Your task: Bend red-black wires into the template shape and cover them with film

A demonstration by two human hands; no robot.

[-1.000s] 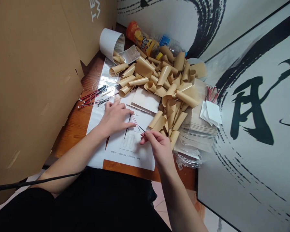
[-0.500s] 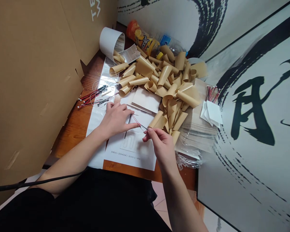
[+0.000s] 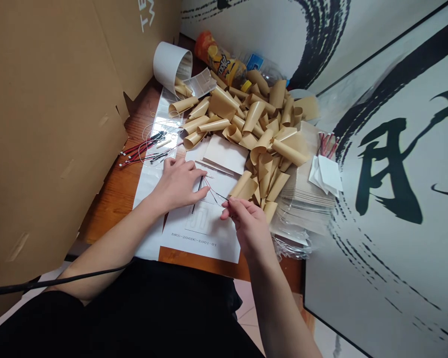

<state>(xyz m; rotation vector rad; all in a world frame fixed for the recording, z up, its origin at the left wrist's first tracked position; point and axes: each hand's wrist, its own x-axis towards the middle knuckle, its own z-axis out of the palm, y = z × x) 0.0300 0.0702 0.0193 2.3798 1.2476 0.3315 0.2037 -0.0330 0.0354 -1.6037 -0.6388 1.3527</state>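
Note:
My left hand (image 3: 179,183) rests palm down on a white printed sheet (image 3: 197,233), its fingertips pressing the far end of a thin red and black wire pair (image 3: 213,191). My right hand (image 3: 246,223) pinches the near end of that wire pair between thumb and fingers, just above the sheet. The wires bend in a loose curve between the two hands. Under them lies a clear film piece with a printed loop pattern (image 3: 199,216).
A heap of curled tan paper rolls (image 3: 254,129) fills the table behind the hands. A bundle of red and black wires (image 3: 144,149) lies at the left. A stack of clear films (image 3: 306,204) sits at the right, cardboard (image 3: 48,124) on the left, a snack can (image 3: 218,59) behind.
My right hand has moved slightly away and back toward the left hand, so the wires now bow into a curve. My left hand has stayed in place.

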